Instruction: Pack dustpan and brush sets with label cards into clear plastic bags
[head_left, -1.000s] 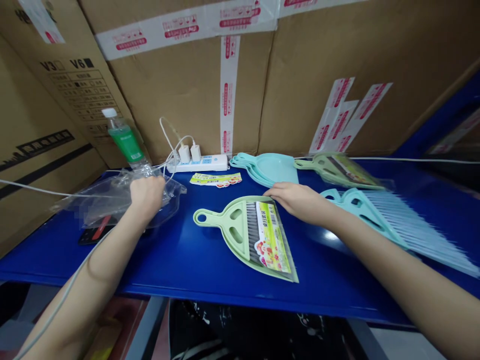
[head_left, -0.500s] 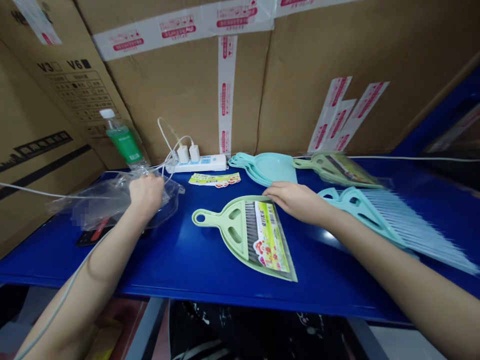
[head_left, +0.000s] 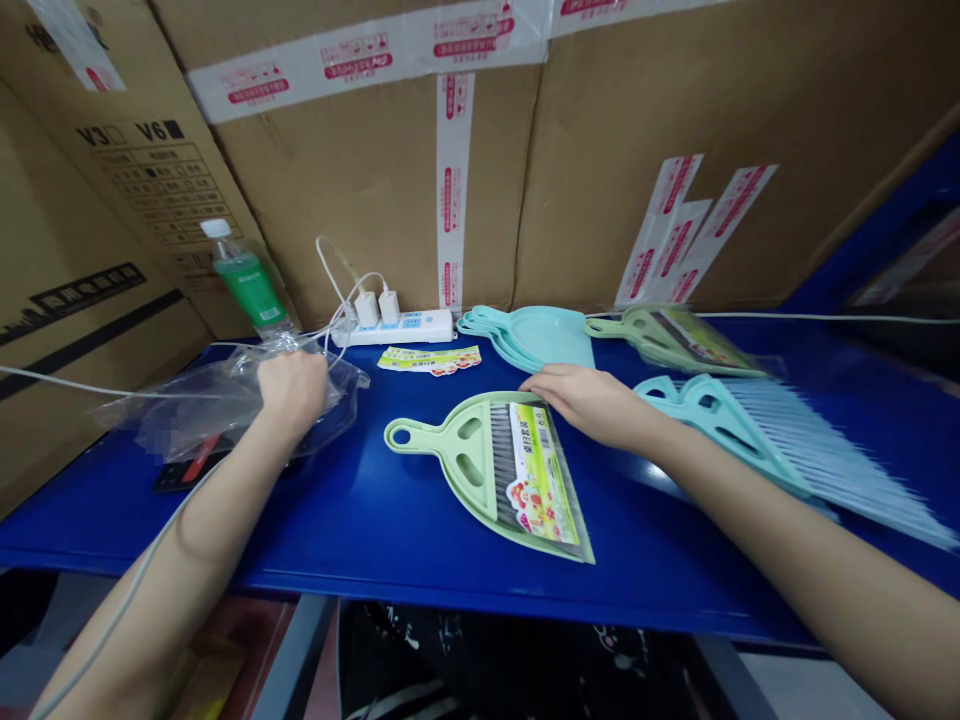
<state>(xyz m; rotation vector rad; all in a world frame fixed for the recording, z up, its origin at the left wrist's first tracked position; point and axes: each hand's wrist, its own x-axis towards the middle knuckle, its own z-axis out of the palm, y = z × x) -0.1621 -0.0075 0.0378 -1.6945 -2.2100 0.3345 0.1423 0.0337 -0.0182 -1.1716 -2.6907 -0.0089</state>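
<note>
My left hand [head_left: 294,388] is closed in a fist on the clear plastic bags [head_left: 225,395] at the left; its fingertips are hidden beneath it. My right hand [head_left: 574,395] has its fingers together at the upper edge of a light green dustpan [head_left: 457,415], thumb out of sight. That dustpan lies flat with its handle to the left. A small green brush with grey bristles [head_left: 504,465] is nested in it, and a yellow-green printed card [head_left: 541,475] lies over the bristles.
Behind are printed cards [head_left: 427,359], stacked blue dustpans [head_left: 551,335] and a bagged green dustpan set [head_left: 675,338]. Blue brushes [head_left: 795,450] lie right. A power strip [head_left: 420,325] with cables and a bottle [head_left: 251,285] stand against cardboard boxes [head_left: 360,180]. A dark phone-like object [head_left: 176,474] sits left.
My right hand has shifted very slightly left along the dustpan's edge. Everything else looks the same.
</note>
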